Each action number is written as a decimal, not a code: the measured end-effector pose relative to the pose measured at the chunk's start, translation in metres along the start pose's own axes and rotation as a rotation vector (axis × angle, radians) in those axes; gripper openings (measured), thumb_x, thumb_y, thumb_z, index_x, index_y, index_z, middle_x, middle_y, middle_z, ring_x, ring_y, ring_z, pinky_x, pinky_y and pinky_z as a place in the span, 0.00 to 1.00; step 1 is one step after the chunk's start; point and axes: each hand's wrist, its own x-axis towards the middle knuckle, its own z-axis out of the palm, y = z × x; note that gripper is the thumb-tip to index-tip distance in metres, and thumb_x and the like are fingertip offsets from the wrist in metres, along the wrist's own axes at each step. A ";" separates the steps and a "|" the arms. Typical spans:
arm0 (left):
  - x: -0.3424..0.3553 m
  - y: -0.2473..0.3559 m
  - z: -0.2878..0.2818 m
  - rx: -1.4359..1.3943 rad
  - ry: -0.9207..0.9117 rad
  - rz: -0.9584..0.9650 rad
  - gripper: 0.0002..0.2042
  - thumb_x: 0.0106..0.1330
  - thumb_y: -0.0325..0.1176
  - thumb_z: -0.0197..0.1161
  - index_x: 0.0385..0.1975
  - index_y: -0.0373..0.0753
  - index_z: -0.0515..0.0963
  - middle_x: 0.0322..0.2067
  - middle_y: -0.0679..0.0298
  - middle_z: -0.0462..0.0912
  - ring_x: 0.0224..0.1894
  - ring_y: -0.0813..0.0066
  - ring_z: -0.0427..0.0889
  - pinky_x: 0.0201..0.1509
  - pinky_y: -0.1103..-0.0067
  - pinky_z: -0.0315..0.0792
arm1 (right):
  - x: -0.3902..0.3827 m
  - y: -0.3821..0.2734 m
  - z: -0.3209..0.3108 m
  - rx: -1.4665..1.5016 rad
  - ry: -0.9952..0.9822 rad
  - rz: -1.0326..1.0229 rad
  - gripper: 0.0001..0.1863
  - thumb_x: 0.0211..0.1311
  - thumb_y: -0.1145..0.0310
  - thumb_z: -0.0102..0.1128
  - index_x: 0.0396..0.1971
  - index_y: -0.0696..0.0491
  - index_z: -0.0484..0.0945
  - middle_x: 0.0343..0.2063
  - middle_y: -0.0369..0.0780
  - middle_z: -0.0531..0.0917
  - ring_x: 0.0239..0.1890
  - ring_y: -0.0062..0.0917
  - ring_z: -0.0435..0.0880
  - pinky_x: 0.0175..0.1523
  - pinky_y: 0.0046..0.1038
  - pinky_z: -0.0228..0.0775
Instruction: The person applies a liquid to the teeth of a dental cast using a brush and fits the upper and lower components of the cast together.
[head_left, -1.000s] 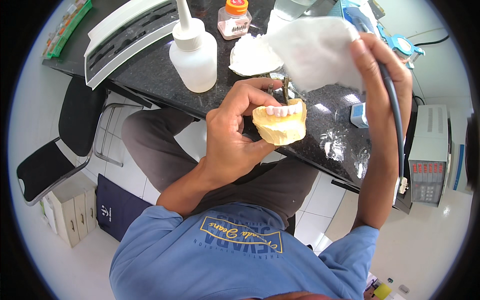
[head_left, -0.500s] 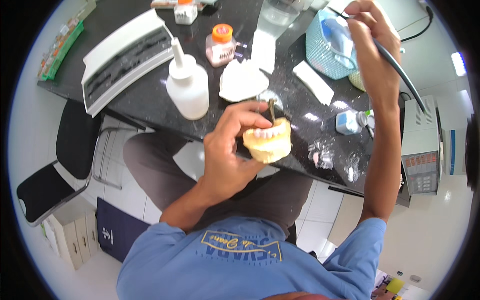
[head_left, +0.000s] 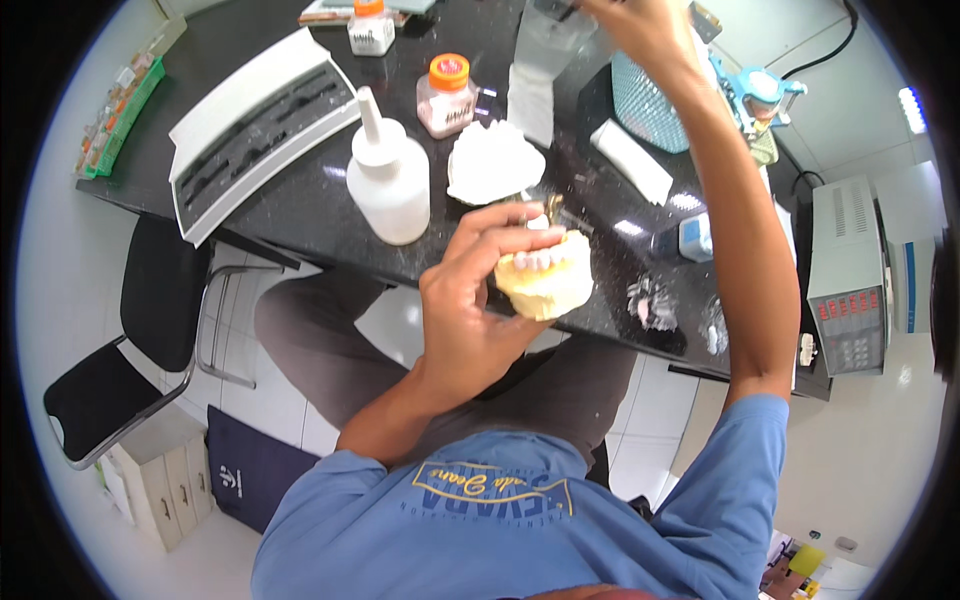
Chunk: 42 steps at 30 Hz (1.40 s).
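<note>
My left hand grips a yellowish dental cast just over the table's near edge. A row of white teeth runs along the cast's upper side, with my fingers above and the thumb beneath. My right hand reaches to the far edge of the view, beside a clear container. Its fingers close around something dark and thin, mostly cut off there. Behind the left hand sits a white plaster cast, near a white squeeze bottle with a long nozzle.
Two orange-lidded jars stand farther back. A light-blue basket lies under my right forearm, near a folded white cloth. White residue marks the black table. Left is a long white tray; right, a control-panel machine.
My right hand has moved left, from above the basket to the clear container. My left hand keeps hold of the dental cast; the whole view has shifted slightly.
</note>
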 end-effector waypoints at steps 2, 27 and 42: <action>0.000 0.003 0.003 -0.055 0.029 -0.040 0.23 0.46 0.13 0.71 0.46 0.29 0.76 0.54 0.51 0.72 0.49 0.71 0.79 0.49 0.77 0.81 | -0.016 0.000 -0.004 0.244 0.162 0.010 0.11 0.59 0.64 0.62 0.28 0.58 0.82 0.18 0.39 0.82 0.21 0.20 0.80 0.25 0.23 0.69; -0.002 0.009 0.016 -0.054 0.134 -0.105 0.22 0.47 0.17 0.74 0.44 0.30 0.77 0.52 0.56 0.74 0.50 0.75 0.78 0.54 0.78 0.74 | -0.198 0.032 -0.075 0.596 0.069 0.020 0.13 0.63 0.71 0.51 0.41 0.62 0.80 0.27 0.39 0.82 0.30 0.17 0.80 0.34 0.16 0.68; -0.005 0.001 0.040 0.269 0.148 0.073 0.26 0.49 0.16 0.73 0.51 0.27 0.74 0.48 0.58 0.80 0.47 0.76 0.80 0.53 0.80 0.75 | -0.290 0.084 -0.078 0.831 0.098 0.341 0.06 0.62 0.74 0.59 0.35 0.61 0.78 0.24 0.36 0.79 0.25 0.13 0.76 0.29 0.14 0.66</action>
